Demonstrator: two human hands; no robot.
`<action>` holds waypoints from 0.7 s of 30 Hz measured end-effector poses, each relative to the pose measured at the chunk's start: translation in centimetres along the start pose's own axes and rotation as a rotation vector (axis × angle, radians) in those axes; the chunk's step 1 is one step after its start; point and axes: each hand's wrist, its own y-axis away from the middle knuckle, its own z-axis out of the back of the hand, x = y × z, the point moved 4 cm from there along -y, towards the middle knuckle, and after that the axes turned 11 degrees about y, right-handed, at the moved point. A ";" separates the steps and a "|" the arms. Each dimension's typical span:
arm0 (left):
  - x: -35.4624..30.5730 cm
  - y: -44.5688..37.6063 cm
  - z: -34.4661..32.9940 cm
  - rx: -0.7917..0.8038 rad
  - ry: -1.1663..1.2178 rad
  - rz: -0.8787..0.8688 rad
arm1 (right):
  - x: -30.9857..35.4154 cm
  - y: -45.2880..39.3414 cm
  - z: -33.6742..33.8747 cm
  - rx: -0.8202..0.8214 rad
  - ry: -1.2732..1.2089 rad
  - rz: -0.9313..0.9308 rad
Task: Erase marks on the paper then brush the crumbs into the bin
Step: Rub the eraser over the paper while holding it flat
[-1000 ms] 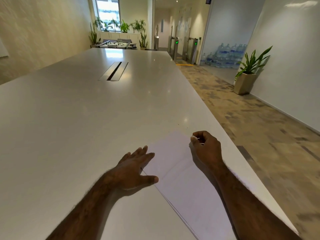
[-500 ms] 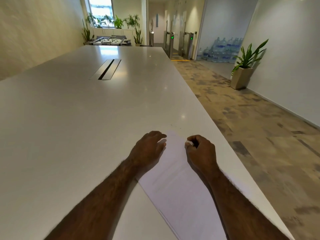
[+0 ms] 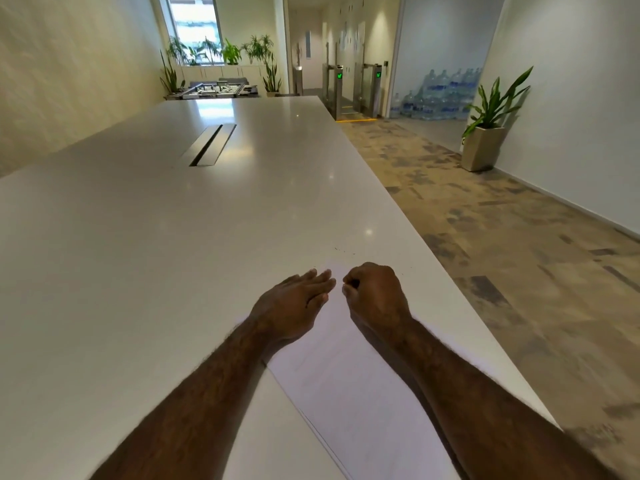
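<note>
A white sheet of paper (image 3: 349,386) lies near the right edge of the long white table (image 3: 173,237). My left hand (image 3: 294,306) rests flat on the paper's far left part, fingers stretched forward together. My right hand (image 3: 375,296) is a fist beside it at the paper's far end, curled around something small and whitish that I cannot make out. Dark eraser crumbs (image 3: 344,251) dot the table just beyond the paper's far edge. No bin is in view.
The table's right edge drops to patterned carpet (image 3: 502,254). A cable slot (image 3: 209,144) is set into the table further ahead. A potted plant (image 3: 485,140) stands by the right wall, with water bottles (image 3: 436,95) and entry gates (image 3: 353,91) behind it.
My left hand slid from the paper's left edge forward and right, onto the sheet beside my right fist. The right hand stayed clenched at the far end.
</note>
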 end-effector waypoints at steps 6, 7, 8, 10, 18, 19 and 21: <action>0.0 -0.1 -0.1 0.021 0.018 -0.011 | 3.9 3.7 1.2 0.081 -0.059 0.177; -0.1 -0.2 0.1 0.023 0.018 -0.012 | 4.0 4.1 1.5 0.121 -0.085 0.186; -0.1 -0.2 0.2 0.015 0.011 -0.013 | 3.4 3.8 1.6 0.121 -0.090 0.147; -0.2 -0.2 0.4 -0.006 -0.002 -0.024 | 2.4 3.2 2.2 0.048 -0.057 0.066; 0.1 -0.3 0.1 0.030 -0.017 -0.039 | 3.0 5.3 2.5 0.055 -0.075 0.099; 0.1 -0.2 0.0 0.026 -0.018 -0.037 | 3.3 5.7 2.5 0.049 -0.080 0.101; 0.1 0.0 0.0 0.021 -0.028 -0.032 | 6.1 7.8 2.0 0.144 -0.114 0.240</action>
